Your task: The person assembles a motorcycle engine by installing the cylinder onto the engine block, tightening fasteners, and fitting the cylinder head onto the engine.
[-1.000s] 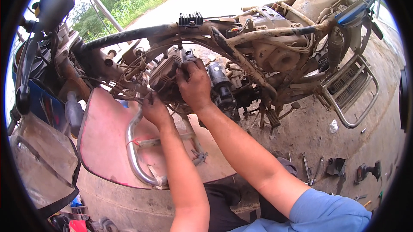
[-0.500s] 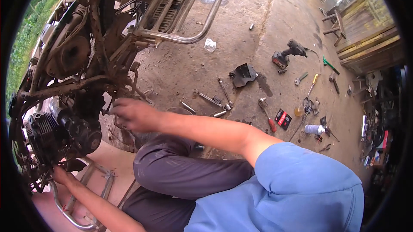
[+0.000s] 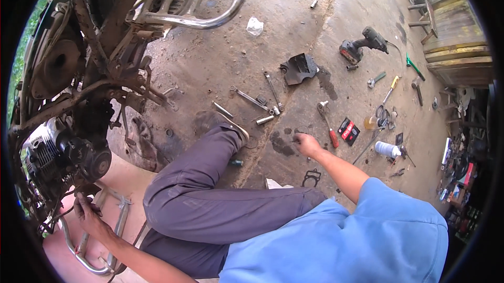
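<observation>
The engine (image 3: pixel 68 157) of a stripped motorcycle, with its finned cylinder, fills the left side. Just below it is my left hand (image 3: pixel 89 215), its dirty fingers loosely bent and apart, near a dark thin cable or lever. I see nothing plainly held in it. My right hand (image 3: pixel 308 145) hovers low over the concrete floor, right of my knee, with its fingers closed. Whatever may be between the dark fingertips is too small to name. A ratchet wrench with a red handle (image 3: pixel 333 137) lies just right of it, and a flat gasket (image 3: pixel 311 178) below.
Wrenches (image 3: pixel 249 98), a socket (image 3: pixel 265 119) and a black plastic cover (image 3: pixel 299 69) lie farther off. Right of them are a cordless impact driver (image 3: pixel 362 45), a spray can (image 3: pixel 387 149) and a yellow-handled screwdriver (image 3: pixel 391 88). The chrome rack (image 3: pixel 226 18) juts out above; my bent leg (image 3: pixel 210 204) crosses the middle.
My right hand has left the motorcycle's side and swung right to above the floor. My left hand has drawn slightly away from the engine's underside. The view has shifted a little.
</observation>
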The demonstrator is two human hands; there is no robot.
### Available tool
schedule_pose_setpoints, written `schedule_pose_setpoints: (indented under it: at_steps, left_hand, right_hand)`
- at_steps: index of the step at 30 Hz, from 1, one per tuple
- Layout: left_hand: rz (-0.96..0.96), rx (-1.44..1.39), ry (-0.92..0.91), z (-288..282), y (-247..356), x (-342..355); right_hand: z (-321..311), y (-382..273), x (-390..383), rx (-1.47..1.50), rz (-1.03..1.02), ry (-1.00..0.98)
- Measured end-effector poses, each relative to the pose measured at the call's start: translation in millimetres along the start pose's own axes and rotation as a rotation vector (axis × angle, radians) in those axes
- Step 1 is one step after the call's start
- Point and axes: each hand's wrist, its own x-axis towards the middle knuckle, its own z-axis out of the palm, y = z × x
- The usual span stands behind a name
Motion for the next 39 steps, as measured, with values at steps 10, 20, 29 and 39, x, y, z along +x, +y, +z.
schedule_pose_setpoints:
  at_steps: [10, 20, 29, 39]
  left_hand:
    - [0.010, 0.182, -0.152, 15.1, -20.1, -0.3]
    - [0.132, 0.265, -0.199, 12.5, 41.8, -28.6]
    - [0.477, -0.118, -0.218, 29.6, 88.3, -80.4]
    - [0.416, -0.519, -0.189, -14.8, 98.0, -76.0]
  right_hand:
    - [38.4, -5.8, -59.6, -0.177, 0.163, 0.224]
    - [26.8, 12.2, -5.2, 0.008, 0.609, 0.180]
    - [-168.6, -219.8, 26.6, 0.254, -0.572, 0.511]
    - [-140.3, -637.4, -102.7, -0.195, -1.572, 0.011]
